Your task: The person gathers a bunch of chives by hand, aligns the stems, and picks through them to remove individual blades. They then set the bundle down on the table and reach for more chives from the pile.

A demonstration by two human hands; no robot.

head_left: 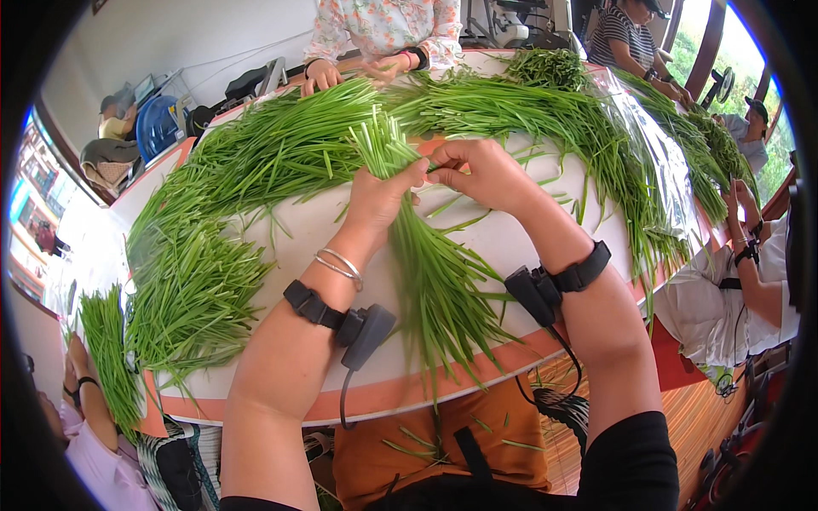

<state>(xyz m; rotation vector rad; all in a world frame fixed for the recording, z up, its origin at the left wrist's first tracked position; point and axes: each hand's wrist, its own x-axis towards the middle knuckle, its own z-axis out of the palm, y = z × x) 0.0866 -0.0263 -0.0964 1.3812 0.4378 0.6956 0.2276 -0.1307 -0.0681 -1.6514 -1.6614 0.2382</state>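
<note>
A thick bunch of garlic chives (434,285) is gripped in my left hand (375,200), its pale cut ends pointing away from me and its long green leaves fanning down toward the table's near edge. My right hand (481,175) is at the bunch's right side, thumb and forefinger pinched together close to my left thumb. Whatever lies in that pinch is too small to make out. Just beyond the bunch, a large heap of loose chives (281,145) covers the far left of the white table (315,226).
Another chive pile (204,289) lies at the left, and more chives (520,106) spread along the far right. Clear plastic sheeting (660,153) runs down the right side. Opposite me, a person in a floral shirt (388,25) handles chives. Other people sit on both sides.
</note>
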